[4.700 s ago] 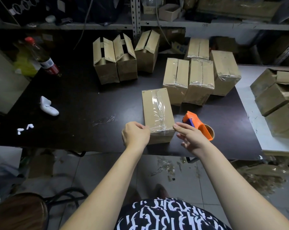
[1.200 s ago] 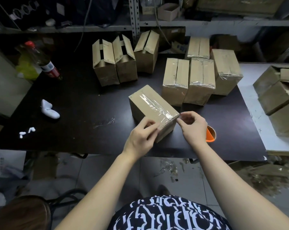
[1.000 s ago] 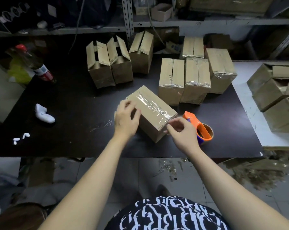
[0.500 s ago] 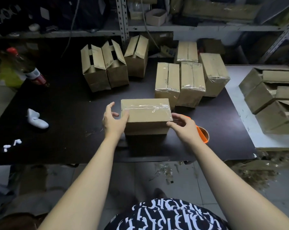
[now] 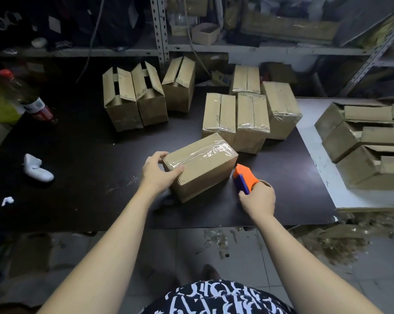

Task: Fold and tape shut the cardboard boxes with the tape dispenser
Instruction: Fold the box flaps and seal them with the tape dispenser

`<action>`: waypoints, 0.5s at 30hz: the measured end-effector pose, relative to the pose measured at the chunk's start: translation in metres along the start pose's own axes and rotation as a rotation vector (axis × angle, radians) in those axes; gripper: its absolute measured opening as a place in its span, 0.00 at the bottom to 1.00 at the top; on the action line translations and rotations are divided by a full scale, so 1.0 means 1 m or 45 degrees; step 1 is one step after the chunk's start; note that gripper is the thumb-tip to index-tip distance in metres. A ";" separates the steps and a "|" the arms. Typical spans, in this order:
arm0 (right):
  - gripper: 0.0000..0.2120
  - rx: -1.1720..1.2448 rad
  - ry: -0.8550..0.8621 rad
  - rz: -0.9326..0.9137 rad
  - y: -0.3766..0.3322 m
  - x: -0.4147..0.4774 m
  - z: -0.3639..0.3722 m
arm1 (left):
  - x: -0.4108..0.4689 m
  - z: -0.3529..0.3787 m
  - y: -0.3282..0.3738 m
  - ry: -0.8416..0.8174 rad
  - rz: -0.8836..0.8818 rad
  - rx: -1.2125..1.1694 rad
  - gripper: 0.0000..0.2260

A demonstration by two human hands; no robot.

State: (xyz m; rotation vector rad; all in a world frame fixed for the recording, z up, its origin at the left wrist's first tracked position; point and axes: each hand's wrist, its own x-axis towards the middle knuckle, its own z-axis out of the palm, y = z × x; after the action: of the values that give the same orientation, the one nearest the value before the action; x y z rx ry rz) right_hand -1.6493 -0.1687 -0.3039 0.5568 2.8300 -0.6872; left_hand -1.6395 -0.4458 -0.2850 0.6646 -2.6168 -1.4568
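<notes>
While the black table (image 5: 83, 141) carried nearly everything in view, the taped box (image 5: 202, 171) near its front edge was the thing to steer by. Beyond that box ran a metal shelf (image 5: 236, 48) crowded with clutter. Well to the box's right, on a paler surface, lay a heap of untaped cartons (image 5: 361, 143). Just behind the box stood four sealed boxes (image 5: 251, 118), the nearest almost touching its far right corner. Further back and to its left stood three open-flapped boxes (image 5: 132, 98).

The taped box lay flat and skewed, its long axis running from near-left to far-right, with a strip of clear tape along that axis on the top face.

The left hand (image 5: 157, 173) gripped the box's near-left end, fingers hooked round the far corner of that end and thumb laid on the near top edge. The right hand (image 5: 258, 198), just off the box's near-right corner, was closed round the roll of the tape dispenser (image 5: 244, 177). The dispenser's orange nose pointed at the box's right end — close beside it, though whether it touched I could not tell.

By my judgement the coming move turned on that line-up. The dispenser sat off the right end, the right hand was the nearer one to start a strip there, and the left hand braced the opposite end — but which face was due next could not be read.
</notes>
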 end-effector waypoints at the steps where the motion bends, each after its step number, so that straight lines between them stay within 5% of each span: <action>1: 0.13 -0.042 -0.018 -0.010 0.002 0.002 0.001 | -0.004 0.004 0.004 0.013 0.004 0.025 0.25; 8: 0.21 -0.050 -0.081 0.031 0.013 0.005 0.009 | -0.029 0.018 0.019 0.098 -0.062 0.182 0.26; 15: 0.20 0.409 0.088 0.009 0.003 -0.011 -0.013 | -0.053 0.044 0.040 0.209 -0.190 0.251 0.31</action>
State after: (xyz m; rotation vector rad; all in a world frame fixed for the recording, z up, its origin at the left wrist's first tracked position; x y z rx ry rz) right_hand -1.6392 -0.1632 -0.2912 0.6493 2.7938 -1.1536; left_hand -1.6170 -0.3718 -0.2684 0.9745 -2.6519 -1.1290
